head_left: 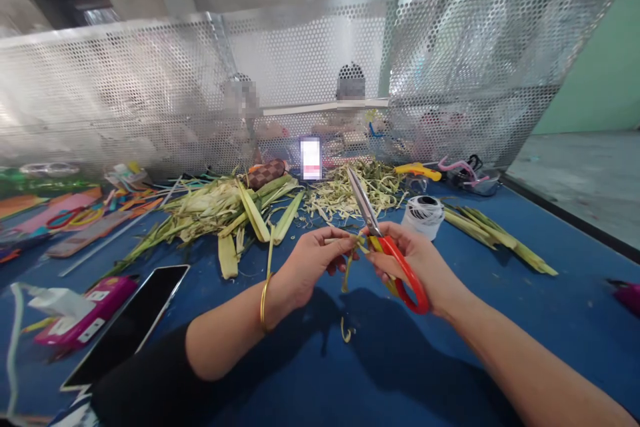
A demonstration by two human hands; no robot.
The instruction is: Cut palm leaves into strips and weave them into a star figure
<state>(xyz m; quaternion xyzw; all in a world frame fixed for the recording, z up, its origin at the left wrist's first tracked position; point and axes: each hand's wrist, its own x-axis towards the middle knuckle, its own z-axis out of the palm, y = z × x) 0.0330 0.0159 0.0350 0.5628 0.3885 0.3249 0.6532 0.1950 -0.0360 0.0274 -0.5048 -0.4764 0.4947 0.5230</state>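
Between both hands, at the middle of the view, is a thin pale-green plant strip (346,275) that hangs down from my fingers. My left hand (320,257) pinches the strip, fingers closed. My right hand (413,257) is closed around red-handled scissors (369,207), whose blades point up and away; its fingertips also meet the strip. A yellow part shows beside the red handle, partly hidden by my fingers. Just below the hands a small curled scrap (346,331) lies on the blue table (310,380).
Heaped leaves and stalks (210,210) lie left of centre, with shredded strips (345,197) behind the hands. A white string spool (424,217), more stalks (500,240) and a yellow tool (419,172) are rightward. Leftward lie a tablet (133,323) and purple power strip (93,310). Perforated metal (310,33) borders the back.
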